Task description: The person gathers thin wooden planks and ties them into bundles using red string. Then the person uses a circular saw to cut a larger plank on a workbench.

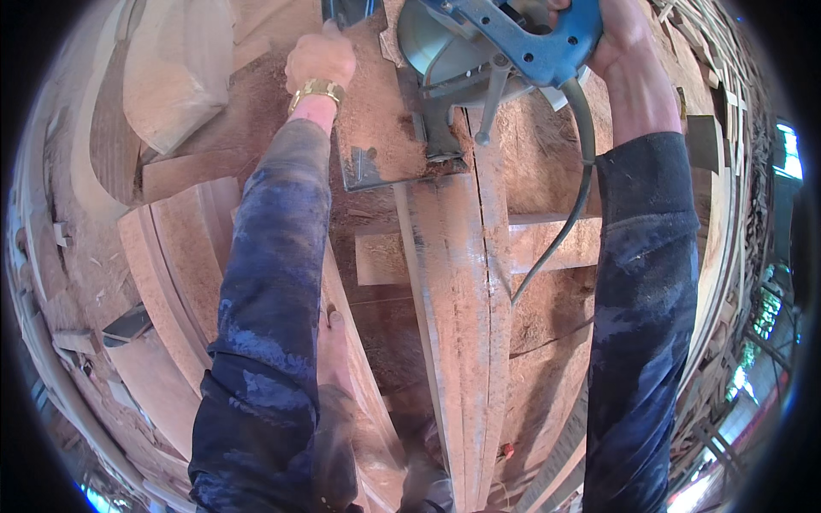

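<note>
My right hand (617, 47) is closed round the handle of a blue circular saw (547, 51) at the top of the view. Its round blade guard (428, 38) sits left of the handle, and a metal lever hangs below. Beneath the saw lies a dark, sawdust-covered plate (368, 171), resting at the end of a long wooden board (449, 282). A narrow slit runs along that board towards me. Left of the saw, my left hand (321, 61) is closed beside a dark piece with blue lines (349, 12); what its fingers grip is hidden.
The saw's cord (585, 184) loops down past my right sleeve to the board. A wooden crosspiece (556, 242) lies under the board. Curved timber pieces (180, 256) and a thick block (175, 81) lie on the left. Stacked wood strips line the right. Bare feet show below.
</note>
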`<state>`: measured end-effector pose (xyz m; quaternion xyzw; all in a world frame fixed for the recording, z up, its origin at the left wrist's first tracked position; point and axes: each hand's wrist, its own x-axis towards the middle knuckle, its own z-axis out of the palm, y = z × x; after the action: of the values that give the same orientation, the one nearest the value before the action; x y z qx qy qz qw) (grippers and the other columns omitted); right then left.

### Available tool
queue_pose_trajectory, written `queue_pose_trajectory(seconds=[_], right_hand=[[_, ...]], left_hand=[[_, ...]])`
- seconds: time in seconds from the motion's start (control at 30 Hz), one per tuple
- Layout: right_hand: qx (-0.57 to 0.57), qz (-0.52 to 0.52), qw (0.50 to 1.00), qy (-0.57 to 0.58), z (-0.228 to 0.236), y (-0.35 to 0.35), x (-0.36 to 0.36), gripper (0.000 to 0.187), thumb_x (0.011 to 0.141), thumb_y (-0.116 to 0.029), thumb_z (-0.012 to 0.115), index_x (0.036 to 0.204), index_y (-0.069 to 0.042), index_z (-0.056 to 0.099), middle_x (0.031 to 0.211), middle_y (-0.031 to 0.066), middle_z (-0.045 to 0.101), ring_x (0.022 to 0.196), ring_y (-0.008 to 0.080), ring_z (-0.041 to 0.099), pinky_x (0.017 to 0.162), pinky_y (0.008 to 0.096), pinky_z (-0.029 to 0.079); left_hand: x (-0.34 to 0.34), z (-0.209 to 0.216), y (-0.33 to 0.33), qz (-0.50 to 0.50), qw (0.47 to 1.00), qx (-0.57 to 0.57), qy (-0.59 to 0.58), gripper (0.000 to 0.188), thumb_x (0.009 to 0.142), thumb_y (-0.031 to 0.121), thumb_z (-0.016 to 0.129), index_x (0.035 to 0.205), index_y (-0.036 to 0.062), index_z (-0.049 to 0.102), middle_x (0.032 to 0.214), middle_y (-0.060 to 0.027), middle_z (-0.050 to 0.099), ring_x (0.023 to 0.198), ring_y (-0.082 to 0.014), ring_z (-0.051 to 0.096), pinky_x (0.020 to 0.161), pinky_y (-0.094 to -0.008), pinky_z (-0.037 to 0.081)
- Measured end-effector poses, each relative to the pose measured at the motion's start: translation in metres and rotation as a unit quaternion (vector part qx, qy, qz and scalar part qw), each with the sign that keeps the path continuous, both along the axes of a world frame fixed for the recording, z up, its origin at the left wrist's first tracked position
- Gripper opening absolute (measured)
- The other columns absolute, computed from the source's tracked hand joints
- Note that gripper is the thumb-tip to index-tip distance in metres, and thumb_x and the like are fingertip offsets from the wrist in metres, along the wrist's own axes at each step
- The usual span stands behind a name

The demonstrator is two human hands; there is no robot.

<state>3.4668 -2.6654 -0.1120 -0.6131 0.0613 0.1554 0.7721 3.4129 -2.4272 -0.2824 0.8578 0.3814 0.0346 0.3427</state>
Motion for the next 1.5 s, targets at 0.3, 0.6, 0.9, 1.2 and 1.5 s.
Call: queue_pose_trajectory(seconds=[0.3,0.6,0.9,1.2,1.5], right_hand=[[-0.018,-0.021,1.0,-0.002,0.0,0.003,0.004,0.017,0.09,-0.018,0.059,0.095,-0.003,0.054,0.066,0.0041,0.054,0.049,0.0141,0.051,0.046,0.0303,0.046],[-0.045,-0.018,0.999,-0.018,0.002,0.006,0.004,0.017,0.089,-0.018,0.06,0.094,-0.003,0.055,0.066,0.0035,0.054,0.051,0.0134,0.052,0.047,0.0289,0.045],[-0.046,-0.016,0.999,-0.006,0.002,0.009,0.011,0.016,0.091,-0.018,0.058,0.094,-0.003,0.057,0.066,0.0029,0.054,0.052,0.0131,0.052,0.047,0.0295,0.045],[-0.053,-0.026,0.998,0.006,-0.001,0.017,0.029,0.019,0.091,-0.02,0.058,0.094,-0.002,0.059,0.069,0.0036,0.057,0.053,0.0135,0.052,0.048,0.0296,0.045],[-0.052,-0.048,0.989,-0.126,0.017,0.015,-0.028,0.02,0.092,-0.023,0.058,0.099,-0.004,0.059,0.07,0.0037,0.056,0.055,0.0137,0.052,0.05,0.0266,0.044]], left_hand=[[0.002,0.0,0.001,0.007,1.0,-0.006,0.01,0.066,0.098,0.051,0.043,0.119,-0.0068,0.065,0.123,-0.0307,0.062,0.119,-0.0439,0.059,0.102,-0.0493,0.045],[0.003,-0.001,0.003,0.009,1.0,-0.021,0.002,0.068,0.096,0.053,0.043,0.119,-0.0077,0.065,0.124,-0.0323,0.061,0.121,-0.0448,0.058,0.104,-0.0488,0.044],[0.013,0.002,0.006,0.012,0.999,-0.032,-0.001,0.069,0.096,0.053,0.044,0.118,-0.0086,0.065,0.124,-0.033,0.061,0.122,-0.0457,0.056,0.106,-0.0488,0.042],[0.03,-0.002,0.014,0.013,0.999,-0.046,0.0,0.063,0.096,0.051,0.046,0.115,-0.0049,0.068,0.121,-0.03,0.064,0.117,-0.0446,0.06,0.1,-0.0507,0.046],[0.027,0.012,0.021,-0.072,0.994,-0.031,-0.074,0.064,0.094,0.053,0.048,0.11,-0.0049,0.07,0.111,-0.0309,0.067,0.111,-0.0437,0.063,0.099,-0.0524,0.047]])
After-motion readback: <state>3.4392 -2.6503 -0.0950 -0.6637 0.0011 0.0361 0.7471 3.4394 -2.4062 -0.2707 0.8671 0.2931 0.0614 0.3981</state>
